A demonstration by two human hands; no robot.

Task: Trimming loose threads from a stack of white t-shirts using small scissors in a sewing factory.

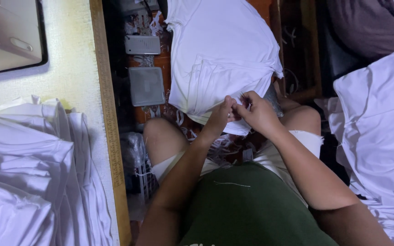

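Pinching at the lower edge of a white T-shirt (220, 59) draped over the lap, both hands meet near the centre of the frame. The left hand (222, 116) has its fingers closed on the hem fabric, holding it taut, while the right hand (258, 111) has its fingers drawn together just beside them, seemingly on a thin dark tool or a loose thread; it is too small to tell which. The shirt hangs from the top centre of the frame down to the hands, its folded hem resting between the knees. At the left of the frame a pale bench (76, 73) with a wooden ruler edge (110, 114) carries a heap of white garments (28, 173), and a second pile of white cloth (379, 127) fills the right side. Two flat grey devices (144, 68) lie on the floor in the upper middle, among white scraps. Doing this fine work well seems to call for keeping the hem stretched flat with the left hand, so that only the stray thread lifts away from the seam, and for working close to the stitching without catching the fabric itself. A loose thread (231, 184) already lies on the green shirt (251, 209) in the lower centre.
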